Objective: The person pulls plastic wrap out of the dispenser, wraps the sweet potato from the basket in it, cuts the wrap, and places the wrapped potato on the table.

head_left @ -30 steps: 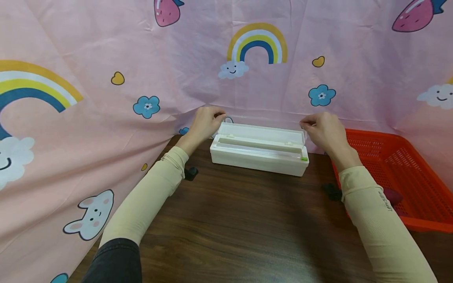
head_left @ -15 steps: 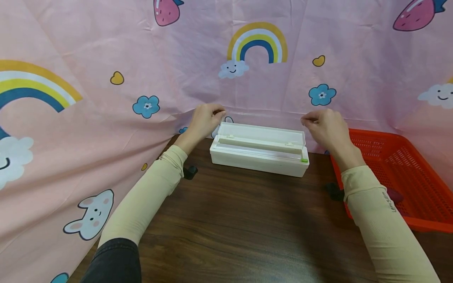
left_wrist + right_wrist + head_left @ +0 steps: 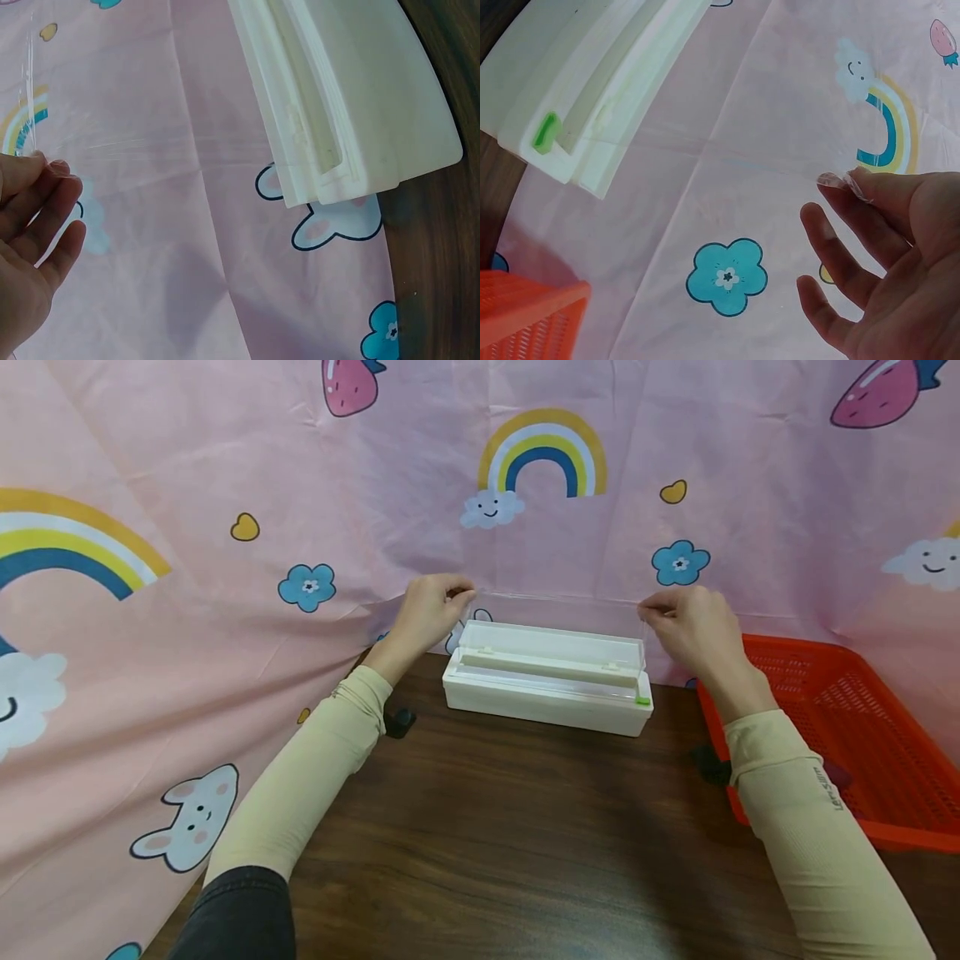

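A white cling film dispenser point(image 3: 547, 703) with its lid up stands at the back of the table. Clear cling film point(image 3: 142, 148) stretches up from it between both hands. My left hand point(image 3: 435, 610) pinches the film's left corner between thumb and fingertips, above the lid. At the other corner, my right hand point(image 3: 693, 631) pinches the film, bunched a little at the fingertips in the right wrist view. That hand's other fingers are spread apart. A green slider point(image 3: 546, 133) sits at the dispenser's right end. The film's lower part is hard to see.
A red plastic basket point(image 3: 900, 718) stands to the right, beside my right forearm, with a dark reddish object point(image 3: 837, 774) in it. Pink patterned cloth point(image 3: 420, 460) hangs behind and to the left of the brown wooden table point(image 3: 525, 827).
Both hands have risen slightly, still holding the film, and more of it shows above the dispenser. The right hand has shifted a little to the right. The dispenser stays in place.
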Tool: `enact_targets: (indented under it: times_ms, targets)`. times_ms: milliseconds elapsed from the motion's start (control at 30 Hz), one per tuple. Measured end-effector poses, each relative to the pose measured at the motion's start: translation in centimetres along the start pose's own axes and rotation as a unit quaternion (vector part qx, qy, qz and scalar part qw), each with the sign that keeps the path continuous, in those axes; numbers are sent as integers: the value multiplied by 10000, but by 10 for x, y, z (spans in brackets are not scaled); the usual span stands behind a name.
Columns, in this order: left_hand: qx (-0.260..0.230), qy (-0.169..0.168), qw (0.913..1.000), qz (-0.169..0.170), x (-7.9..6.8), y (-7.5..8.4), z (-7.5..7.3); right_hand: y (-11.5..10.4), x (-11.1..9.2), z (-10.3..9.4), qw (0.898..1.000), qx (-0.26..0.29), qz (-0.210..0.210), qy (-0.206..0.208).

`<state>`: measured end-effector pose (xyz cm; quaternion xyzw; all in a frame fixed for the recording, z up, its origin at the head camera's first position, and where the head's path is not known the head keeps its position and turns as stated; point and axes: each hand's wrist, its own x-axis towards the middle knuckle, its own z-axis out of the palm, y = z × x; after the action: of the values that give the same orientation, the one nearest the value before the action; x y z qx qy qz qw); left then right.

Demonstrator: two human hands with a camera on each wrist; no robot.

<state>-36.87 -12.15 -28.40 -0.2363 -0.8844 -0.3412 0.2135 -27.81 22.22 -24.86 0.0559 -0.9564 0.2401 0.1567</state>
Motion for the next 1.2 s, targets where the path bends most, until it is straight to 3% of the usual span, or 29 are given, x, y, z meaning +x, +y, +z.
enact_targets:
  times_ms: [433,1200]
  targets:
    - [50,187,9995,256,2,4,-8,-4,-1,-6,9999,163,46,25]
    - [22,416,9976,548,0,11,-19,-13,-7,-17,9996,-25,-136,230]
